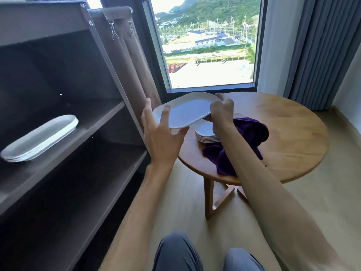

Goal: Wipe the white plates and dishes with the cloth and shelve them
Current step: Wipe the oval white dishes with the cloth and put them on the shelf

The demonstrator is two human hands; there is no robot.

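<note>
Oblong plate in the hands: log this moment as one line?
oblong plate held above table | right hand grips | left hand supports | cloth on table

We have open air between the bench (293,133) and the shelf unit (109,122). On the middle shelf, stacked oval dishes (41,137) fill the left part; its right part and the shelf below lie bare.

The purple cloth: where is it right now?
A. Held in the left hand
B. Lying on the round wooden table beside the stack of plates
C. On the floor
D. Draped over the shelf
B: the purple cloth lies bunched on the round wooden table, next to the stack of plates, while both hands are at the oval dish instead.
</note>
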